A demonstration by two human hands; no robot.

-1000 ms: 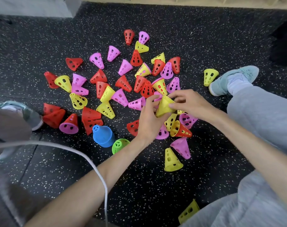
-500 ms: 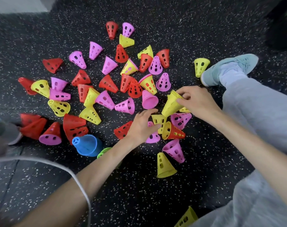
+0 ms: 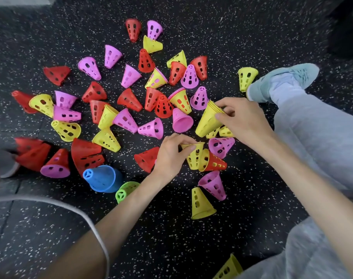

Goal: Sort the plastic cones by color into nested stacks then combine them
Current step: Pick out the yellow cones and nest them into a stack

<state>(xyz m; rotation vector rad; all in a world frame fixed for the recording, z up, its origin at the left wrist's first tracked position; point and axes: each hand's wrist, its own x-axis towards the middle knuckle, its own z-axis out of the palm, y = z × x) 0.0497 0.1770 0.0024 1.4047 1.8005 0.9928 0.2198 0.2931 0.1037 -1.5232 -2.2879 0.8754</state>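
Red, pink and yellow perforated plastic cones lie scattered on the dark speckled floor [image 3: 171, 234]. My right hand [image 3: 242, 119] grips a nested stack of yellow cones [image 3: 208, 120] by its wide rim, tip pointing down-left, just above the pile. My left hand [image 3: 171, 154] pinches the rim of a single yellow cone [image 3: 194, 158] that lies among the cones below the stack. An orange-red cone with a yellow one inside [image 3: 212, 163] lies right beside it. A pink stack [image 3: 181, 122] sits left of the yellow stack.
A blue cone [image 3: 102, 178] and a green cone [image 3: 125, 191] lie at the lower left. My grey-trousered leg [image 3: 320, 137] and light blue shoe [image 3: 282, 81] are on the right. A white cable [image 3: 74, 210] crosses my left arm. Another yellow cone [image 3: 229, 268] lies by my knee.
My left hand has closed its fingers on the rim of the single yellow cone. My right hand has kept the yellow stack in roughly the same place.
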